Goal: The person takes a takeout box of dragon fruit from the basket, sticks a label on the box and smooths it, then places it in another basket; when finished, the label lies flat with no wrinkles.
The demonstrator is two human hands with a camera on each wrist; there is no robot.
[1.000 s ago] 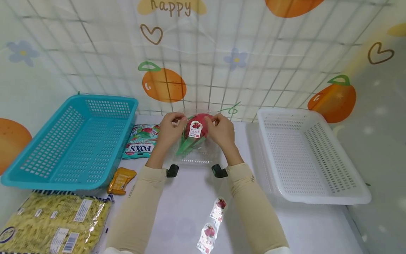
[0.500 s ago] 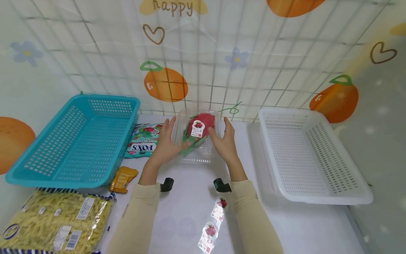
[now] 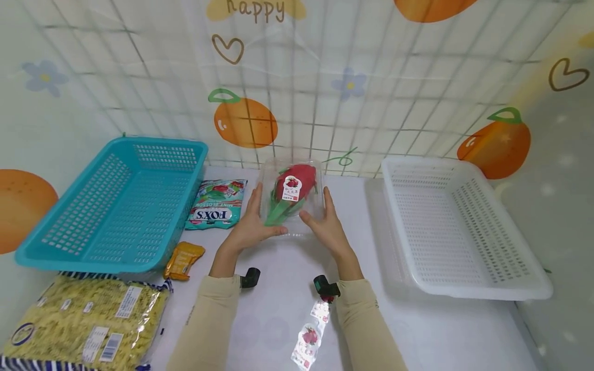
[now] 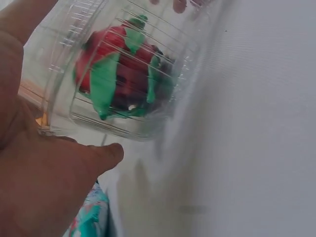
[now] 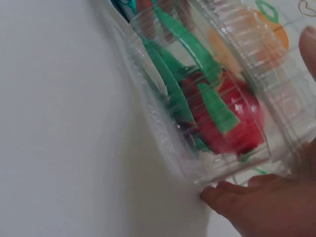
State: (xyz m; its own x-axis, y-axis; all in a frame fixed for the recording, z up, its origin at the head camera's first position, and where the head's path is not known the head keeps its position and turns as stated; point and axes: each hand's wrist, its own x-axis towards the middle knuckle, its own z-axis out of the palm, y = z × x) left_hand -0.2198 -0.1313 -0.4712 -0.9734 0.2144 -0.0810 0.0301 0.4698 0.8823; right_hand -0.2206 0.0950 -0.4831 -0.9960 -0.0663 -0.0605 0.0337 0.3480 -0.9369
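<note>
A clear plastic box (image 3: 320,172) with a red and green dragon fruit (image 3: 306,175) inside stands near the back of the table. Over the fruit shows a white label (image 3: 291,189) with a dragon fruit picture. My left hand (image 3: 246,229) is along the box's left side, fingers straight, thumb stretched out at the front. On the opposite side my right hand (image 3: 328,229) mirrors it, its thumb near the front edge. In the left wrist view, fingers (image 4: 101,155) reach beside the ribbed box wall. The right wrist view has fingertips (image 5: 212,193) right at the box's edge.
A turquoise basket (image 3: 28,260) stands left, a white basket (image 3: 464,291) right. Beside the left hand lies a FOX'S candy bag (image 3: 215,203), with a small orange packet (image 3: 184,260) and a large yellowish bag (image 3: 79,319) nearer. A strip of stickers (image 3: 308,337) lies in front.
A second ago both hands' fingertips were at the label on top of the box. They have since spread apart and come down to the box's two sides.
</note>
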